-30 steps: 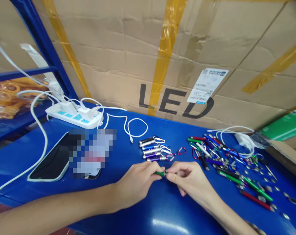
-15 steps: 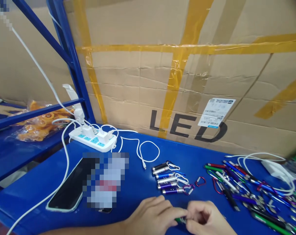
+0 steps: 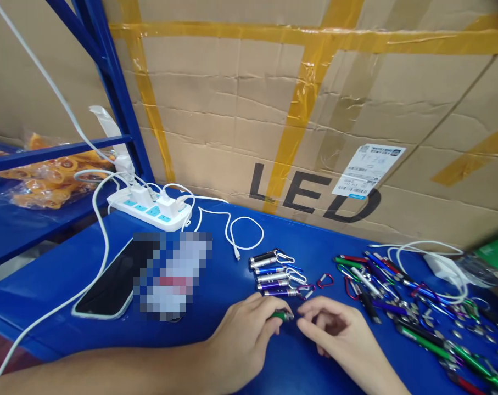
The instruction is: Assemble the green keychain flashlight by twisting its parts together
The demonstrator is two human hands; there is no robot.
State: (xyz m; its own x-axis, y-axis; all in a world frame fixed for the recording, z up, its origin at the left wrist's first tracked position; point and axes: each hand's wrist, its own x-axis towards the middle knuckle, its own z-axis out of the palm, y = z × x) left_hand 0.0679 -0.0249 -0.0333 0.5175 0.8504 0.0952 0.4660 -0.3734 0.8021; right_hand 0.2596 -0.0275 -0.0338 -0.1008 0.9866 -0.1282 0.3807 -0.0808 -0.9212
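My left hand (image 3: pixel 242 334) is closed around a small green keychain flashlight (image 3: pixel 280 315), whose silver tip pokes out to the right. My right hand (image 3: pixel 338 334) sits just right of that tip, fingers curled in a pinch, a small gap away; whether it holds anything I cannot make out. Both hands rest low over the blue table (image 3: pixel 216 299). Just beyond them lies a neat row of finished flashlights with carabiners (image 3: pixel 275 271). A red carabiner (image 3: pixel 325 281) lies beside the row.
A loose pile of coloured flashlights and parts (image 3: pixel 413 307) spreads to the right. A phone (image 3: pixel 104 285), a white power strip (image 3: pixel 150 211) and white cables (image 3: pixel 236 233) lie at left. A large cardboard box (image 3: pixel 314 109) marked LED walls the back. Blue shelving (image 3: pixel 26 159) stands left.
The view swung up and then back down. My right hand has come off the flashlight tip, leaving a small gap; my left hand keeps the green flashlight.
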